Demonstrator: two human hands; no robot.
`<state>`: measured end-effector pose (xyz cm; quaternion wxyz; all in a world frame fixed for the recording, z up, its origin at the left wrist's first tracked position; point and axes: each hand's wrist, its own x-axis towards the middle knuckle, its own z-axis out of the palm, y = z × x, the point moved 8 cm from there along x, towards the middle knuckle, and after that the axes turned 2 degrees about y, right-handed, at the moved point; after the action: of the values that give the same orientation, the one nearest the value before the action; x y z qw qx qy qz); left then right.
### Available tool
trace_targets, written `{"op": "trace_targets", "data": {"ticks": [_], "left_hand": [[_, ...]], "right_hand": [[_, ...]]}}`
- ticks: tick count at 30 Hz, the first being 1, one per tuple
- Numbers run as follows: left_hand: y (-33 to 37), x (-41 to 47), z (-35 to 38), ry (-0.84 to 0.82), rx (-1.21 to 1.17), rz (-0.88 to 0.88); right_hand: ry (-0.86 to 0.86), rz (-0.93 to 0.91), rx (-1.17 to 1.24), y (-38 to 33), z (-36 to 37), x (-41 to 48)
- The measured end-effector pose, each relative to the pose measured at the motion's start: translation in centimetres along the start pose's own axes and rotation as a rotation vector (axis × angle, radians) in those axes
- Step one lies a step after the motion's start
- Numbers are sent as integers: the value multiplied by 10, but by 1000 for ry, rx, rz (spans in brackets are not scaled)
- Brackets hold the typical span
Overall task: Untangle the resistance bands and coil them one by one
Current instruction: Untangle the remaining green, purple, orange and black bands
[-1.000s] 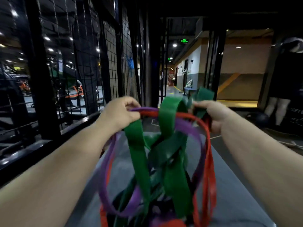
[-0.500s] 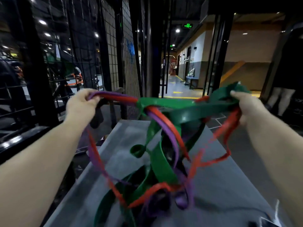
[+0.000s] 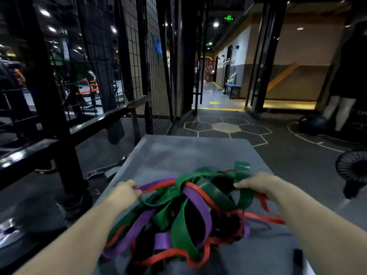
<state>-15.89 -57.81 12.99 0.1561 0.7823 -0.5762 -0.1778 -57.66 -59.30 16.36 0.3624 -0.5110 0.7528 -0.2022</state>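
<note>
A tangle of resistance bands lies in a heap on the grey table (image 3: 190, 153): wide green bands (image 3: 182, 231), purple bands (image 3: 198, 205), thin red bands (image 3: 262, 219) and some black ones. My left hand (image 3: 125, 192) grips purple and red strands at the heap's left edge. At the right edge, my right hand (image 3: 256, 182) holds a green band, whose end (image 3: 241, 168) sticks up behind the fingers. Both hands are low, close to the table top.
A black metal rack and wire mesh (image 3: 65, 96) stand along the left. A fan (image 3: 353, 169) sits on the floor at the right. A person's legs (image 3: 341, 110) and a dark ball (image 3: 312, 125) are at the far right. A dark object (image 3: 297, 259) lies on the table's near right.
Both hands came down from chest height, first spreading apart, and the stretched bands have dropped into a heap on the table. The view has tilted down.
</note>
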Motion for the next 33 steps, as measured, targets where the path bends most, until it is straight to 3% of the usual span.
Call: {"op": "trace_targets", "data": {"ticks": [4,6,8,10,12,14,16,18,19,20,22,23,25,27,29,33], "left_hand": [[30,-21,7,158,153,142],[70,-39,2,255,9,335],[98,-50,13,177,-246,410],[108,-53,39,21,-318,280],[107,-56,65,-77,-303,108],[103,-63,81,-115,-466,-34],[100,-63,91,-94,-648,-145],[100,-61,92,-37,-816,-182],[102,-61,91,-29,-907,-186],[106,-61,89,-51,-999,-179],[118,-64,89,-185,-1262,-188],[126,-71,90,-295,-1364,-216],[132,-78,84,-403,-1463,-261],[133,-76,71,-389,-1495,-255],[133,-73,55,-355,-1500,-228],[140,-57,-5,-259,-1461,-165]], "right_hand": [[-15,-25,82,16,15,-2],[-61,-16,219,18,23,-8],[-85,-6,317,21,29,-11],[-23,17,200,23,27,-17],[74,44,-163,26,23,-26],[298,19,-369,23,11,-35],[560,-149,-328,8,1,-56],[746,-460,-251,-13,4,-79],[721,-611,-216,-24,14,-87],[583,-685,-189,-30,30,-87],[167,-608,-236,-29,77,-73],[51,-580,-270,-25,93,-71],[74,-547,-214,-26,96,-69],[98,-557,-157,-31,90,-69],[3,-605,-94,-42,89,-75],[-62,-592,330,-71,41,-91]]}}
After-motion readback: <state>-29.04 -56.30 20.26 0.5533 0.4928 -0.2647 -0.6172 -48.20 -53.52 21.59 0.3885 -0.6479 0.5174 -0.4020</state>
